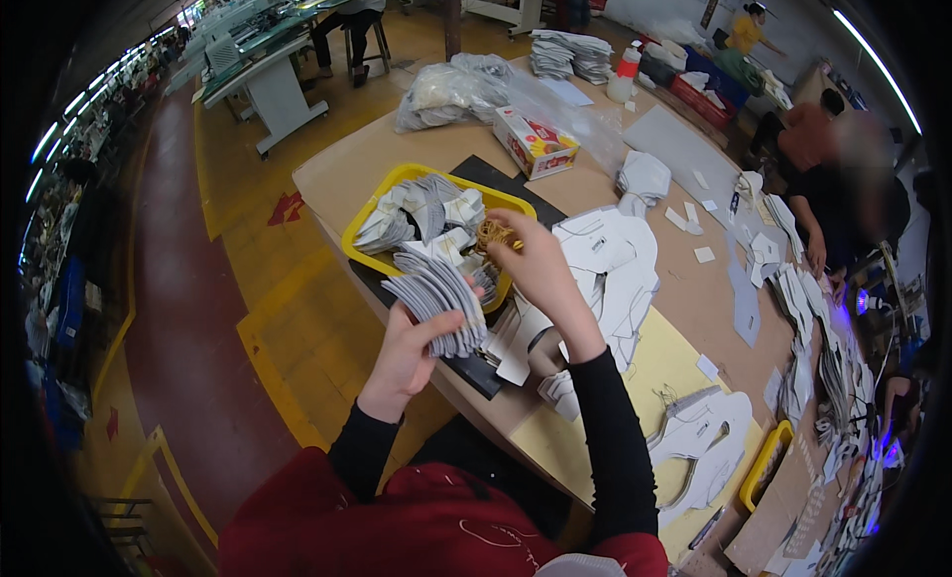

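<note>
My left hand [405, 357] is closed round a thick stack of grey-and-white cut pieces [436, 297], its thumb pressed on the near side. The layered edges fan out over the near rim of a yellow plastic basket [359, 212]. Inside that basket lie more bundles of white and grey pieces [428, 202]. At the basket's right side, my right hand [526, 255] has its fingers curled on a clump of tan rubber bands [492, 234]. Whether it has picked out a single band cannot be seen.
White shoe-upper-shaped pieces [607, 255] lie right of the basket, more [706, 438] nearer me. Behind stand a small printed box [535, 146], a plastic bag [446, 93] and a red-and-white bottle [624, 73]. A co-worker [853, 200] sits at the table's right side.
</note>
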Available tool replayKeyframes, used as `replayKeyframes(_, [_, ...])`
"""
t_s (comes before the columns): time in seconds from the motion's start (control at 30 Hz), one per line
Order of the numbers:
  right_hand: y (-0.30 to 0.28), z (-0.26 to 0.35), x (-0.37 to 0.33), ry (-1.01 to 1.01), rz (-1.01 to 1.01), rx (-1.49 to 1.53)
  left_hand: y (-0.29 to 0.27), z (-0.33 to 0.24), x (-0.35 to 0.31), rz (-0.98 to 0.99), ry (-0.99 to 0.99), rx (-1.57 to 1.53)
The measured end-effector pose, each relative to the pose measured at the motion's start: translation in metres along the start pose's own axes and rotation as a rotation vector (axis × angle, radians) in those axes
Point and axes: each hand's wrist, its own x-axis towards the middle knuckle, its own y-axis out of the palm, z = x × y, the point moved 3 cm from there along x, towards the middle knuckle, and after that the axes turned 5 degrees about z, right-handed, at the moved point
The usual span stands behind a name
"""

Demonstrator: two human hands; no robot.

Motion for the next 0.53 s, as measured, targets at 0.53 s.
replayKeyframes(0.53, [-0.059, 0.033, -0.166, 0.324, -0.178, 0.511, 0.054, 0.078, -0.009, 0.334, -0.326, 0.073])
